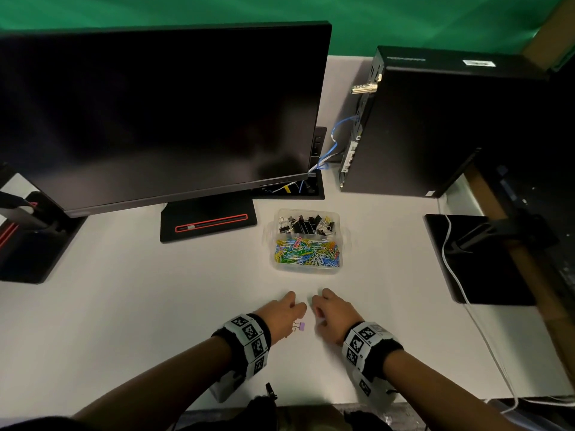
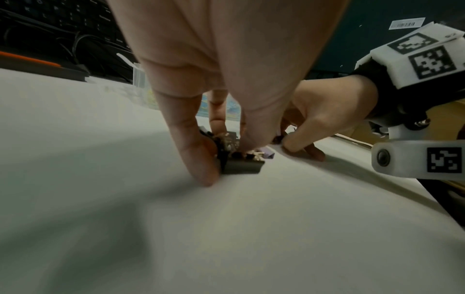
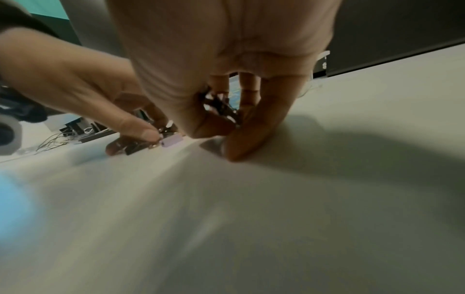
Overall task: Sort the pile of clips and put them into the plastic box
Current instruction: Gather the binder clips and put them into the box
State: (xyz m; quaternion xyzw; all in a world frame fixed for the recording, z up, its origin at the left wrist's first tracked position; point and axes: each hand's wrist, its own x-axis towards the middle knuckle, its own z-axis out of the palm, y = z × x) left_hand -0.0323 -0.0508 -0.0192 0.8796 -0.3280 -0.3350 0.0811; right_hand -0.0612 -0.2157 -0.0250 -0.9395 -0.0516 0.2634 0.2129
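Both hands are gathering the last binder clips: left hand pinching a black binder clip, right hand curling round others; next, carrying them to the plastic box's far compartment.

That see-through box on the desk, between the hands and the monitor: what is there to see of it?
The plastic box is clear, rectangular and lidless, standing flat on the white desk, untouched by either hand. A partition splits it: the far compartment holds mostly black binder clips, the near one colourful paper clips.
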